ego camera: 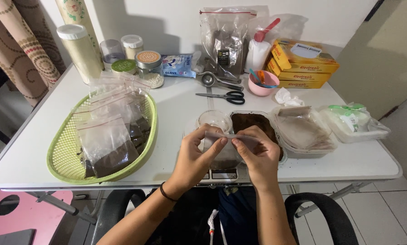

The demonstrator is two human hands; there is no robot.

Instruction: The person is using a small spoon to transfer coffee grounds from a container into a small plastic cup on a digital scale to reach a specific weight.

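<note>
You hold a small clear plastic bag point(228, 147) by its top edge, above a digital scale point(221, 173) at the near edge of the white table point(176, 106). Your left hand point(195, 156) pinches the left end of the strip between thumb and fingertips, and your right hand point(258, 154) pinches the right end the same way; both hands are closed on the bag. Dark brown powder appears to sit low in the bag, though your hands hide most of it. Just behind the scale stands an open tub of brown powder point(253, 123), with an empty clear cup point(215, 120) touching its left side. Right of the tub lies a tray of empty bags point(301, 131). Well to the left of the scale, a green basket point(62, 149) holds several bags already filled and closed, so a good share of the batch looks done. The bag in hand seems to be at the sealing stage, and the powder left in the tub suggests more bags remain. Scissors point(221, 96) lie behind the tub.
</note>
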